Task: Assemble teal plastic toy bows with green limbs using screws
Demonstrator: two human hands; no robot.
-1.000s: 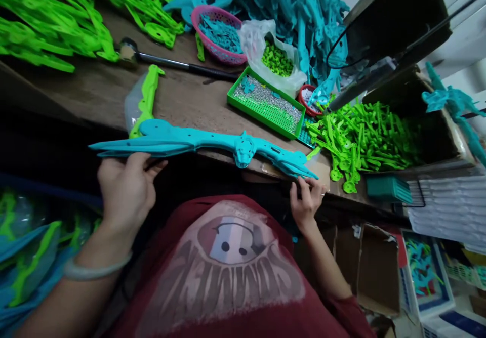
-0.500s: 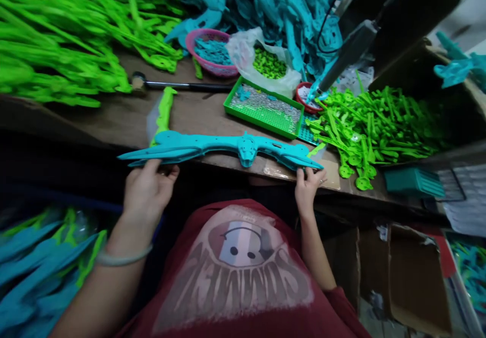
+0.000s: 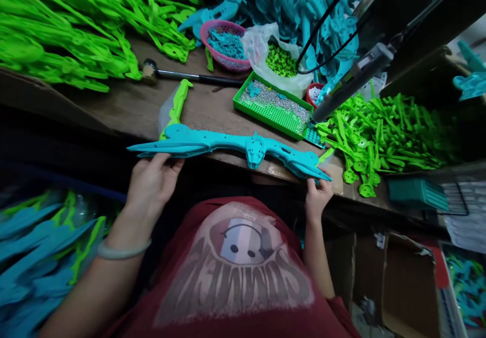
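A long blue plastic piece (image 3: pixel 231 142) with swept ends and a raised middle part lies across the front edge of the bench. A green arm (image 3: pixel 178 102) with a clear film sticks up behind its left end, and a shorter green bit shows behind its right end. My left hand (image 3: pixel 154 178) grips the underside near the left end, fingers partly hidden by the piece. At the right tip, my right hand (image 3: pixel 319 192) pinches the piece between thumb and fingers.
On the bench (image 3: pixel 132 110) are green parts (image 3: pixel 56 34), a hammer (image 3: pixel 182 76), a pink basket (image 3: pixel 227 64), a bag of green bits (image 3: pixel 281 59), a green tray (image 3: pixel 269 115) and an electric screwdriver (image 3: pixel 345 85). Blue-green pieces (image 3: pixel 38 247) fill the lower left; a carton (image 3: pixel 410 282) stands lower right.
The camera view has shifted, so most bench items sit further right. The piece's right end is slightly lower in view; both hands keep hold. The hanging screwdriver has swung relative to the tray.
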